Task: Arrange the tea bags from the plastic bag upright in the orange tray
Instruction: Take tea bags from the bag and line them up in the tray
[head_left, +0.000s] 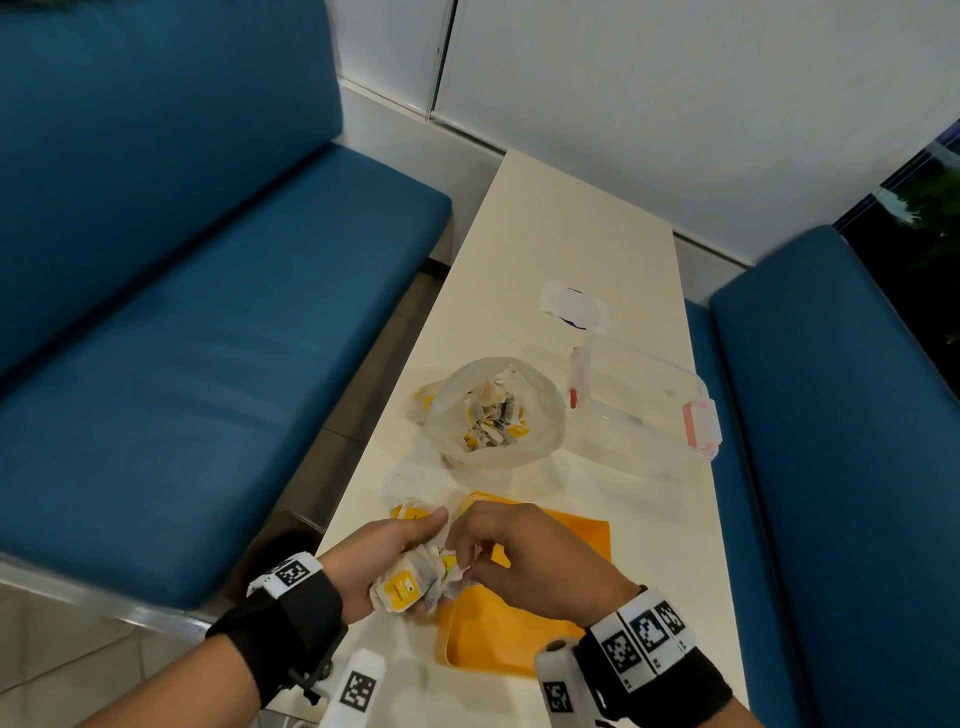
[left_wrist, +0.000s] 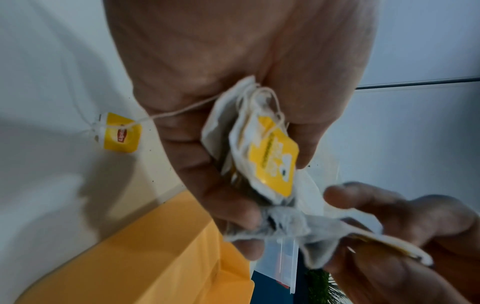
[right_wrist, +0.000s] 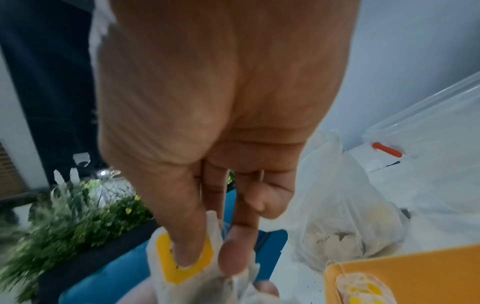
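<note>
Both hands (head_left: 395, 551) (head_left: 524, 561) pinch tea bags (head_left: 410, 582) above orange tray (head_left: 498, 644); plastic bag (head_left: 493, 410), clear box (head_left: 649, 405) beyond

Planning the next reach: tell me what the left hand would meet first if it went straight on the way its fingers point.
Probably the loose tea bags lying on the table just past the left hand; beyond them, the plastic bag. Depth is uncertain.

There were two bare hands (head_left: 384, 551), one orange plastic tray (head_left: 498, 639), one translucent plastic bag (head_left: 540, 415), one clear lidded container (head_left: 649, 400); the yellow-tagged tea bags (head_left: 400, 590) were too bunched to count
</note>
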